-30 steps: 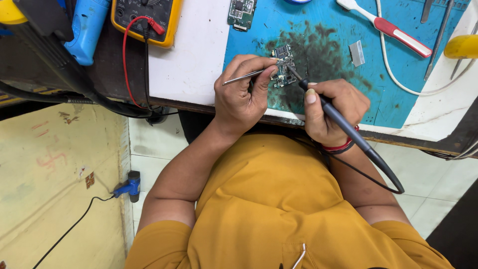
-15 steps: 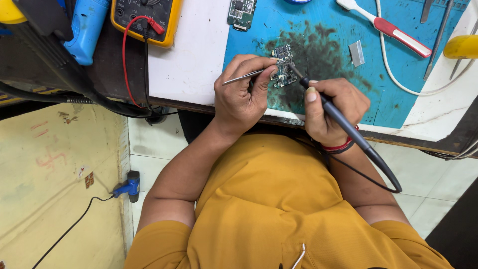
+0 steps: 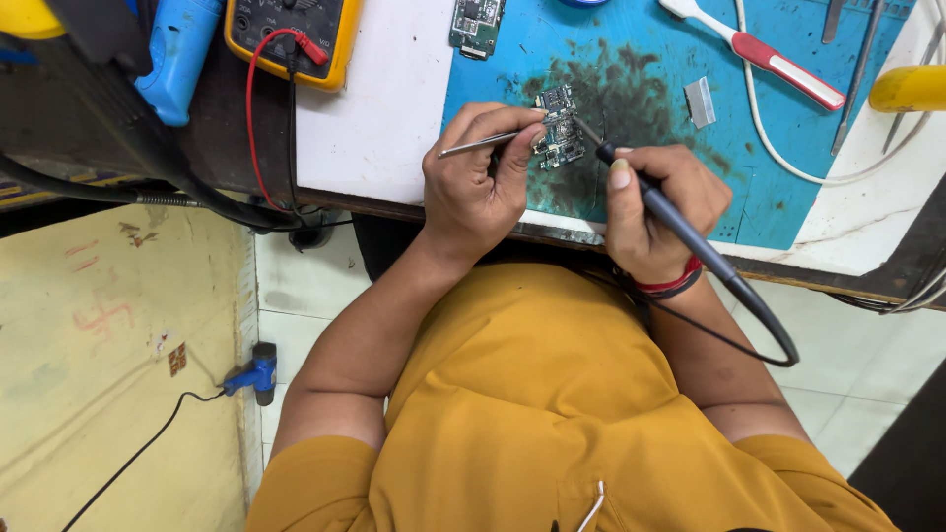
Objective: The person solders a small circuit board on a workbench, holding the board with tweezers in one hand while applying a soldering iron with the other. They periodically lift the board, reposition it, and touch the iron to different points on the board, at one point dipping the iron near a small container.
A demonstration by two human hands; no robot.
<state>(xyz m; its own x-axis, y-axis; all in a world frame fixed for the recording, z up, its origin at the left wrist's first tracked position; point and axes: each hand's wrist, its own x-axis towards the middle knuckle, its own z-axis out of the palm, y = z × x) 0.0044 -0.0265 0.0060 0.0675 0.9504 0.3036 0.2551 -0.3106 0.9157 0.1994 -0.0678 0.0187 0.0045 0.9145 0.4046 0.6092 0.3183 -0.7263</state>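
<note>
A small green circuit board [image 3: 559, 129] lies on a stained blue work mat [image 3: 631, 59]. My left hand [image 3: 480, 179] pinches metal tweezers [image 3: 471, 147], whose tips reach the board's left edge. My right hand [image 3: 658, 209] grips a black soldering iron [image 3: 680, 224] like a pen; its thin tip touches the board's right side. The iron's black cable loops down past my right wrist, which wears a red band.
A yellow multimeter [image 3: 293, 28] with red lead and a blue tool [image 3: 177, 54] sit at the far left of the bench. A second circuit board [image 3: 476, 24], a red-and-white handled tool [image 3: 764, 55], a small metal piece [image 3: 701, 102] and a white cable lie on the mat.
The soldering iron tip has shifted slightly on the board. Both hands otherwise stay in place.
</note>
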